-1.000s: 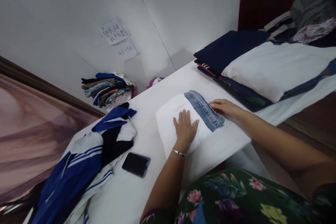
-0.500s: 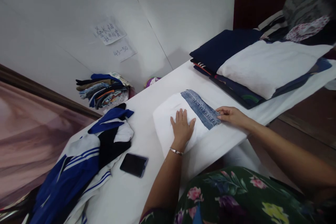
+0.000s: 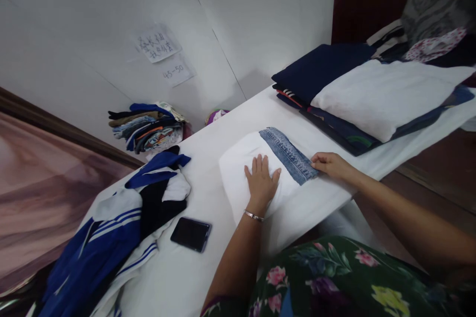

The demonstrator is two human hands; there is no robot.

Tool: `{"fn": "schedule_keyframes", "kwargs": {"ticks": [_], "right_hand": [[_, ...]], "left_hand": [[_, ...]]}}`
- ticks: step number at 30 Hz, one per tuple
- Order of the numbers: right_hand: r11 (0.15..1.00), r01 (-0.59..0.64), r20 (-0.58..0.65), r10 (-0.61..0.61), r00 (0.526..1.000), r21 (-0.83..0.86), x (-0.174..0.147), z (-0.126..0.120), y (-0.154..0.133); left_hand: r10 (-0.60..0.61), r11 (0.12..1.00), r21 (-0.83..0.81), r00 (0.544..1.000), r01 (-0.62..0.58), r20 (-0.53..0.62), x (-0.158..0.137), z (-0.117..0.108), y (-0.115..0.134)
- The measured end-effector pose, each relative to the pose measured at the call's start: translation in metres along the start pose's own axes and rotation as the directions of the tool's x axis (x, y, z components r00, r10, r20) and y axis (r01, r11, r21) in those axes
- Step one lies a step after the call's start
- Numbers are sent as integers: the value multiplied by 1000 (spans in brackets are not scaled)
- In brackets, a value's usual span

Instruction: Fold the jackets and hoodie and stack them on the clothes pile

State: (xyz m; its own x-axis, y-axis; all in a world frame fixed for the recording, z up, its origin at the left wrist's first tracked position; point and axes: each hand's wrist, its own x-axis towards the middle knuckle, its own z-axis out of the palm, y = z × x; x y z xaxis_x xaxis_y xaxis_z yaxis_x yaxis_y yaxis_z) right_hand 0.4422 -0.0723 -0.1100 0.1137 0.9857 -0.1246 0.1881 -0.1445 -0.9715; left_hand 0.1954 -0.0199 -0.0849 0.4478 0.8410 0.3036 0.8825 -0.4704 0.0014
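Right fingertips (image 3: 316,159) pinch the corner of a denim band (image 3: 288,154) while the left hand (image 3: 261,178) presses a white garment (image 3: 241,153).
The right hand (image 3: 330,164) has thumb and fingers drawn together on the band's near end; the band runs from this pinch away to the upper left, along the edge of the white garment, which lies on the table (image 3: 156,282) to the left of the grip. There the left hand lies palm down, fingers parted, gripping nothing. Beyond and right of the pinch sits a stack of folded clothes (image 3: 353,94); farther left of it are a phone (image 3: 191,234) and, past that, blue-and-white clothing (image 3: 111,237).
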Motion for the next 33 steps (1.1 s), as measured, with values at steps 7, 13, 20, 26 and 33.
{"fn": "schedule_keyframes", "kwargs": {"ticks": [7,13,20,26,33], "right_hand": [[925,56,-117,-107,987,-376,0,6,-12],[863,71,-102,-140,985,-500,20,19,-42],[999,-26,-101,28,994,22,36,20,-28],[997,-58,-82,61,995,42,43,20,-28],[988,25,-156,-49,987,-153,80,29,-43]], "left_hand": [[-4,1000,-25,1000,4,-28,-1,-1,1],[-11,1000,-26,999,10,-31,-2,1,1],[-7,1000,-29,1000,7,-27,-2,1,1],[-1,1000,-30,999,0,-40,-2,0,1],[-9,999,-36,999,8,-33,-2,0,1]]}}
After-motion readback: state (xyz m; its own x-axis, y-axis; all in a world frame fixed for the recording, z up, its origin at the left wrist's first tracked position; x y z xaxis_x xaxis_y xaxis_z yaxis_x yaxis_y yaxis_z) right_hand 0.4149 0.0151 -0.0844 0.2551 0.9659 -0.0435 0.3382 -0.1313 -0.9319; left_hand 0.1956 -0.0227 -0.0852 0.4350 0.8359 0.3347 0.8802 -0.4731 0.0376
